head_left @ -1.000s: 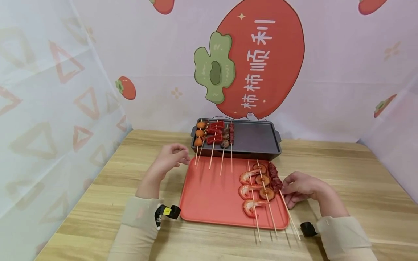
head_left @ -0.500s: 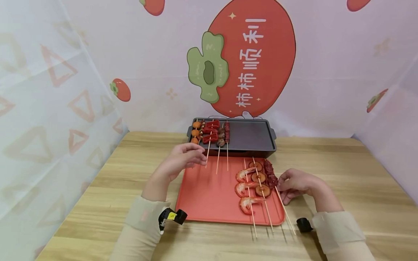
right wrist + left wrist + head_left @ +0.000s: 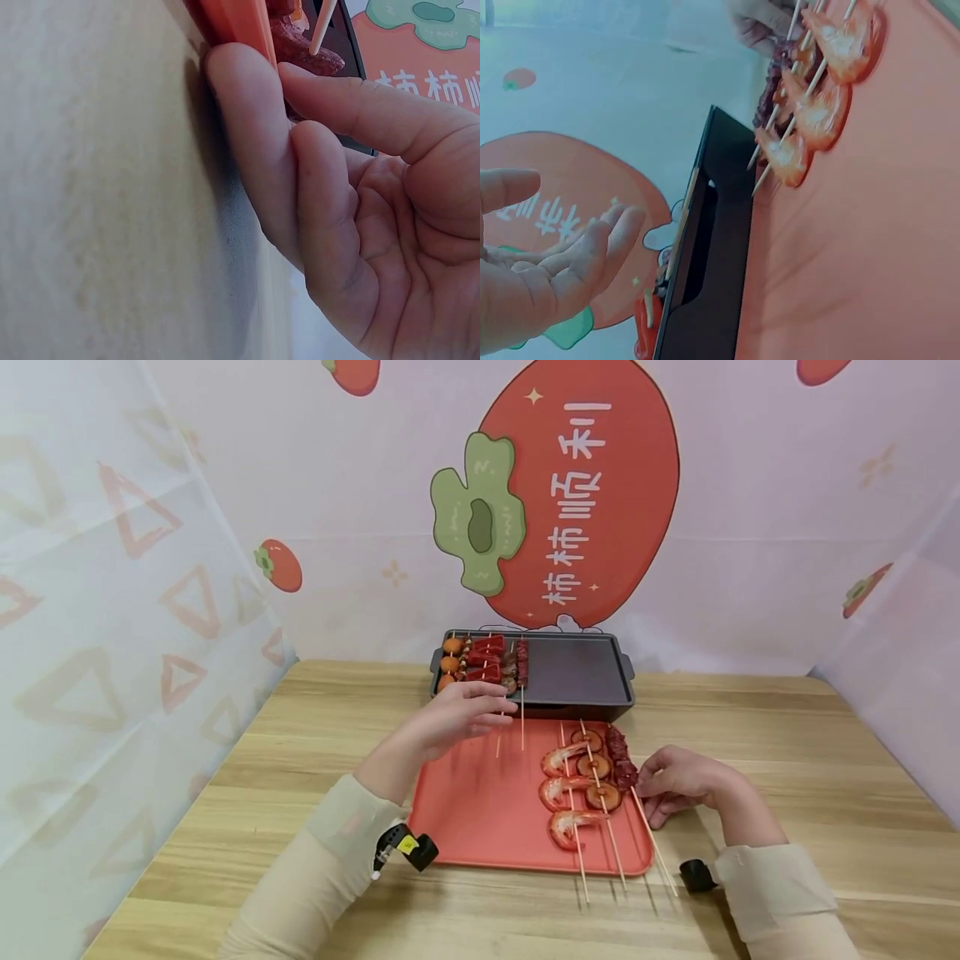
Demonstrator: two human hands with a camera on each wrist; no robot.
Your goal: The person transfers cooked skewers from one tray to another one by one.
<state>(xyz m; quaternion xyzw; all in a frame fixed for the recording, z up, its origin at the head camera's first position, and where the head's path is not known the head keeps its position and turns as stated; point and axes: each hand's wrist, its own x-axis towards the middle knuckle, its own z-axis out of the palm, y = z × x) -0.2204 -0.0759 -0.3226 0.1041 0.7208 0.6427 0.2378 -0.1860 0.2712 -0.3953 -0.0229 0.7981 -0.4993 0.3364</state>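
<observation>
My left hand (image 3: 463, 718) hovers with loosely bent fingers over the front of the dark grill pan (image 3: 577, 668), above the skewer sticks; nothing shows between its fingers in the left wrist view. Along its near side lies an orange-red tray (image 3: 472, 810). My right hand (image 3: 678, 783) pinches the tray's right rim, thumb above and fingers below, as the right wrist view shows. Beside that thumb lies a dark red meat skewer (image 3: 621, 760). A skewer of round brown slices (image 3: 594, 766) and a shrimp skewer (image 3: 561, 793) lie left of it on the tray.
On the pan's left half sit skewers with orange balls (image 3: 450, 665), red pieces (image 3: 487, 646), brown chunks (image 3: 509, 683) and red meat (image 3: 522, 664). Their sticks overhang the tray. A printed cloth (image 3: 360, 485) hangs behind the wooden table (image 3: 787, 743).
My left hand has moved right, from the tray's left corner past the left sticks to the middle ones. The right hand stays at the tray's right rim. The view has shifted slightly.
</observation>
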